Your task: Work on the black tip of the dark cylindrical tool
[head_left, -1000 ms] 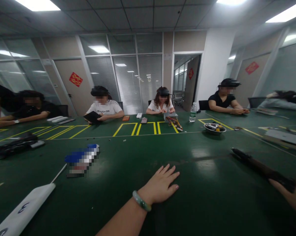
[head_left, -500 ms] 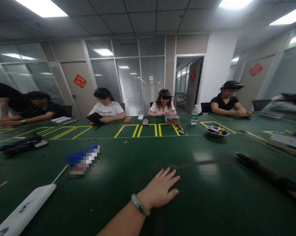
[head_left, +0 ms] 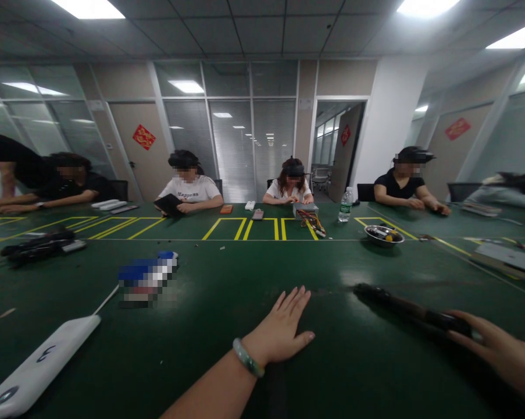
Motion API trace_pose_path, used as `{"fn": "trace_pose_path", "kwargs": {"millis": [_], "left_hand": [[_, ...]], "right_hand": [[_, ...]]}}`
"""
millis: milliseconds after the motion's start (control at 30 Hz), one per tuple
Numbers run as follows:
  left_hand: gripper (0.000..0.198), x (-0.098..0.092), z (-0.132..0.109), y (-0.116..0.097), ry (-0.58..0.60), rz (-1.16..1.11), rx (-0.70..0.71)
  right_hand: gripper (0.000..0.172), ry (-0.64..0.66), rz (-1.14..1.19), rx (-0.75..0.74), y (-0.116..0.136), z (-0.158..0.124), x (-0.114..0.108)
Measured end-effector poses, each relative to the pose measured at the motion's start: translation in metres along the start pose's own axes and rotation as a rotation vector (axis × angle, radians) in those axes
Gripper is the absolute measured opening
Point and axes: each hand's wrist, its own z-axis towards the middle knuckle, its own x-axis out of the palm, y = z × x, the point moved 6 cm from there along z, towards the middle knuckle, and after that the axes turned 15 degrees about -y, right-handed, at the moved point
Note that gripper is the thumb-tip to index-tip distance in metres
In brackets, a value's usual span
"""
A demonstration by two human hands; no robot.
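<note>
The dark rod (head_left: pixel 402 305) has shifted left along the bench (head_left: pixel 227 355), the right hand (head_left: pixel 493 349) touching its end without a clear grip. The left hand (head_left: pixel 279 331) lies flat, open. Nudged unevenly, the rod could roll away.

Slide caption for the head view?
Left hand flat on green table, right hand at a long dark rod, co-workers seated beyond.

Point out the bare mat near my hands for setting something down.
Bare green mat lies between the left hand and the dark rod under the right hand. More lies between the left hand and the pixelated item. Crowded: the far strip, around the wired box and metal bowl.
</note>
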Motion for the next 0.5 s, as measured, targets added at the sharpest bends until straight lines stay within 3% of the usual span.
{"fn": "trace_pose_path", "kwargs": {"millis": [100, 300, 400, 500], "left_hand": [[0.084, -0.009, 0.003, -0.006, -0.084, 0.035, 0.012], [0.083, -0.017, 0.009, -0.012, -0.246, 0.169, 0.028], [0.078, -0.014, 0.008, -0.005, -0.278, 0.209, 0.000], [0.074, -0.012, 0.008, 0.004, -0.283, 0.200, -0.048]], "right_hand": [[0.055, 0.184, 0.090, -0.064, 0.086, -0.001, 0.040], [0.041, 0.287, 0.127, -0.270, 0.278, -0.026, 0.090], [0.038, 0.320, 0.187, -0.317, 0.339, -0.045, 0.108], [0.044, 0.339, 0.286, -0.338, 0.369, -0.058, 0.115]]}}
